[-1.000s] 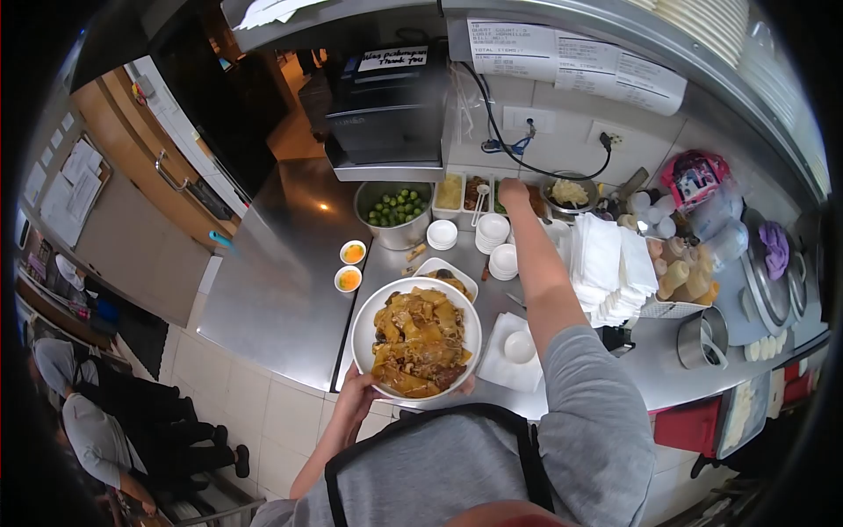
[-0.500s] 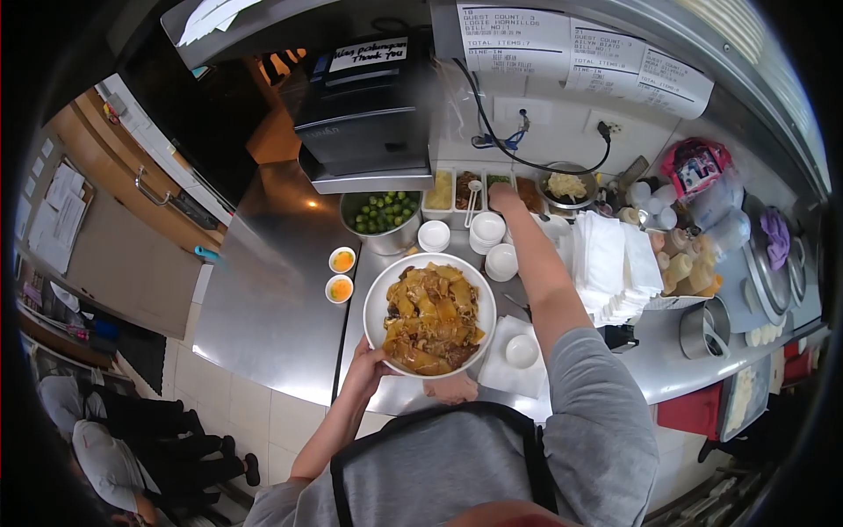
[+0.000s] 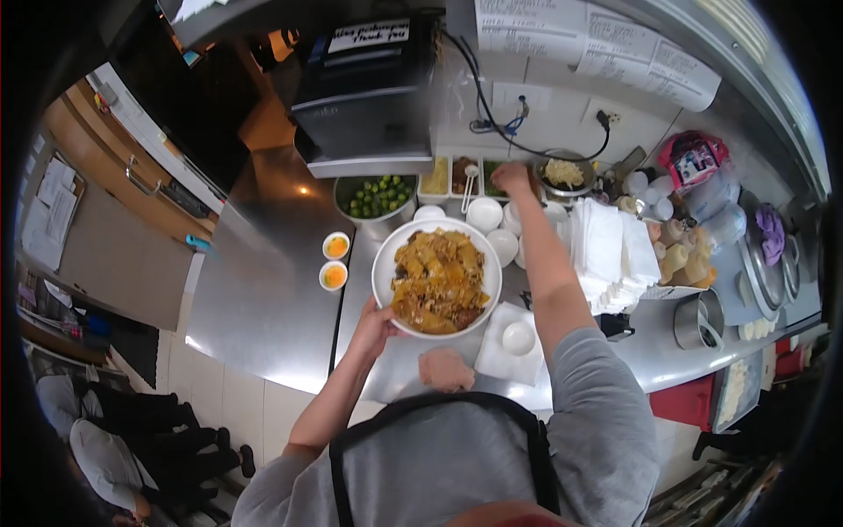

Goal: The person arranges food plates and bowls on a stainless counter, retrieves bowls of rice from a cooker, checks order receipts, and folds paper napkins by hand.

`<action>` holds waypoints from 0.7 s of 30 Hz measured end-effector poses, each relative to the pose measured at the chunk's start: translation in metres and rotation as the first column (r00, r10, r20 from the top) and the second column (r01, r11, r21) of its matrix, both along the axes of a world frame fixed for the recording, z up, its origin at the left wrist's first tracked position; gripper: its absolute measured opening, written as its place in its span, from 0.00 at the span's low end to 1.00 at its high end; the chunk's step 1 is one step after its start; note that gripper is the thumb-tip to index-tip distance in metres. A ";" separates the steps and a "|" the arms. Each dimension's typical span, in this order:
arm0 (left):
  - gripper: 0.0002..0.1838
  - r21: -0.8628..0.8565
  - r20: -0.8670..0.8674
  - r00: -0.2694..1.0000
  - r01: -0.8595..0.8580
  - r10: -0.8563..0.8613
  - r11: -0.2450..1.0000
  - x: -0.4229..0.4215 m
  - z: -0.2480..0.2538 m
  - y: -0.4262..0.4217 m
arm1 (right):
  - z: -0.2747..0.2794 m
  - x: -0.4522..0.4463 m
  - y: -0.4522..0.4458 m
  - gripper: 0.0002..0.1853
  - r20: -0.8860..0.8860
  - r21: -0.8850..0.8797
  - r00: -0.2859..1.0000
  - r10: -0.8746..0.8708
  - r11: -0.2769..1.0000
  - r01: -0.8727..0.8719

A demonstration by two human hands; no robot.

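Note:
A round white dish (image 3: 384, 301) heaped with wide brown noodles (image 3: 439, 279) is tilted toward me over the counter. My left hand (image 3: 376, 327) is closed on its lower left rim. At the back, my right hand (image 3: 513, 178) reaches to a small container of chopped greens (image 3: 493, 176); its fingers look pinched together, and their tips are hard to see. Left of that container is one with brown bits (image 3: 460, 173) and a white spoon (image 3: 470, 189). Small white bowls (image 3: 485, 214) stand between the dish and the containers.
A metal pot of green limes (image 3: 378, 200) stands behind the dish. Two cups of orange sauce (image 3: 334, 276) are at the left. Napkins (image 3: 606, 246), sauce bottles (image 3: 680, 255) and a bowl of pale shreds (image 3: 565, 173) are at the right. A pinkish lump (image 3: 447, 370) lies near the front edge.
My left hand has moved the dish slightly away from me. My right hand stays at the greens, with its fingers shifted a little. The view has also moved slightly.

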State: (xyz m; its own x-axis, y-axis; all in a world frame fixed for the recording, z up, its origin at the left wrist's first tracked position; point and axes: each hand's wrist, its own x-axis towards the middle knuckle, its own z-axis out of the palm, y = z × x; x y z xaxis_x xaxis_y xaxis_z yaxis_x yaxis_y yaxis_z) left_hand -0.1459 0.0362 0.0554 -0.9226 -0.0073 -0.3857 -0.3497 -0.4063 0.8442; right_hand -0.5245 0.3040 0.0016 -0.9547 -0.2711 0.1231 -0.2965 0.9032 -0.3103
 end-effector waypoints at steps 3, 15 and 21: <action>0.29 0.025 -0.020 1.000 0.012 -0.012 1.000 -0.009 -0.011 0.004 | 0.025 0.014 0.007 0.11 0.416 -0.661 0.903 0.102 0.717 0.223; 0.30 0.010 -0.005 0.991 0.137 -0.137 0.991 -0.034 -0.013 0.028 | 0.168 0.206 -0.043 0.11 0.349 -0.312 0.743 0.571 0.818 -0.483; 0.32 0.023 -0.016 0.986 0.168 -0.167 0.986 -0.031 -0.013 0.026 | 0.154 0.228 -0.057 0.08 0.013 0.020 0.942 0.335 0.942 -0.335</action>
State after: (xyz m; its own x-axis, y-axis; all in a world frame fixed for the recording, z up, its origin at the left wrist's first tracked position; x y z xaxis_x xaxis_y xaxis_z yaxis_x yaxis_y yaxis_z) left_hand -0.1766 0.0620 0.0426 -0.9152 0.1570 -0.3711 -0.4030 -0.3634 0.8400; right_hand -0.2964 0.2469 0.1552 -0.8091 -0.5781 0.1053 -0.5805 0.7586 -0.2959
